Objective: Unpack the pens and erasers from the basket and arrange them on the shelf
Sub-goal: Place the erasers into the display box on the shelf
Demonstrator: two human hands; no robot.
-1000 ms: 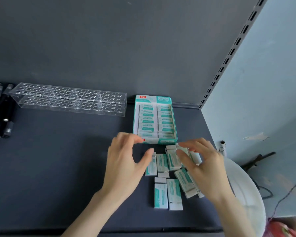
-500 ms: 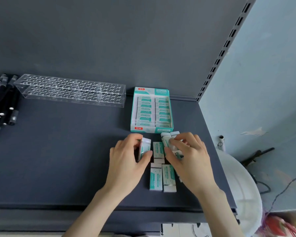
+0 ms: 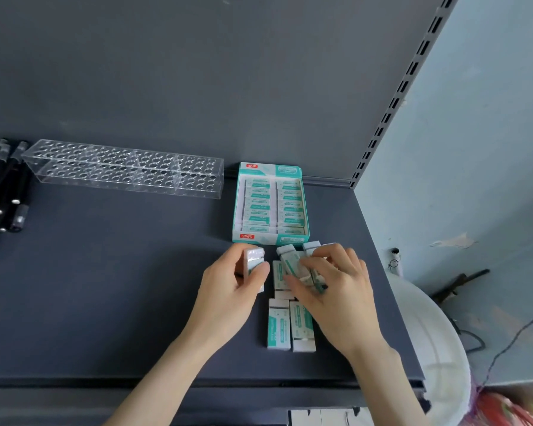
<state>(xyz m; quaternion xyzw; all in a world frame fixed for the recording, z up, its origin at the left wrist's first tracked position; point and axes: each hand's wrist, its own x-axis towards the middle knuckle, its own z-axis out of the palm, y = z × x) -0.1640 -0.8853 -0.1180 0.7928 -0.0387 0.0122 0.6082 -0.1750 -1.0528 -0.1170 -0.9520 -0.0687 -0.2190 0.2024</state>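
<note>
Your left hand [image 3: 228,290] has its thumb and fingers curled round one eraser [image 3: 254,260]. That eraser stands up on its edge in your grip. I cannot tell if it touches the shelf [image 3: 105,287].

Your right hand [image 3: 336,290] is just beside it, at 3 o'clock. Its fingers bend down over a small bunch of erasers [image 3: 290,260] and hold them. The white ends of the bunch stick out past your fingertips toward 12 o'clock. I cannot tell how many are in the bunch.

One flat eraser [image 3: 280,278] lies on the shelf between your two hands, partly under your right fingers. Two more erasers [image 3: 279,325] lie flat side by side at 6 o'clock from it, touching each other, near your right wrist.

The open eraser box [image 3: 270,204] sits at 12 o'clock from your hands, close to them. It is full, with two rows of erasers inside.

A clear rack [image 3: 126,169] full of round holes lies at 10 o'clock, by the back wall. The black pens [image 3: 3,192] lie in a heap at 9 o'clock, at the far left edge of the shelf, just beside the rack.

A white round tub [image 3: 428,348] shows at 4 o'clock, off the shelf's right side.
</note>
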